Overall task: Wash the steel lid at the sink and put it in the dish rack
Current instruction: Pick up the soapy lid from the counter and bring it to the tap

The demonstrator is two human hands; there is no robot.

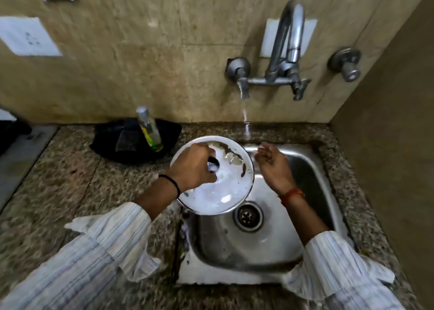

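Steel, round and coated in white soap foam, the lid (218, 185) sits at the centre of the frame, held over the upper left corner of the sink (270, 246) so that part of it overhangs the speckled granite counter (70, 180). Your left hand (191, 166) comes in from the lower left and its fingers (206, 154) are curled shut around the dark knob (213, 164) in the middle of the lid, carrying it. Your right hand (273, 166) is just to the right of the lid's rim, over the basin, with its fingers (264, 150) spread loosely and holding nothing; whether it touches the rim you cannot tell from this view. A thin stream of water (245, 122) falls from the left spout of the wall tap (272, 75) in the upper right of the frame and lands near the back edge of the sink, just above the right hand. The drain (248, 215) shows below the lid, towards the centre right. On the counter in the upper middle, behind the lid, a clear bottle of yellow-green liquid (150, 131) leans in a black bag (131, 143). A black band (171, 183) circles your left wrist and an orange thread (292, 194) your right, both above striped white sleeves (105, 244).
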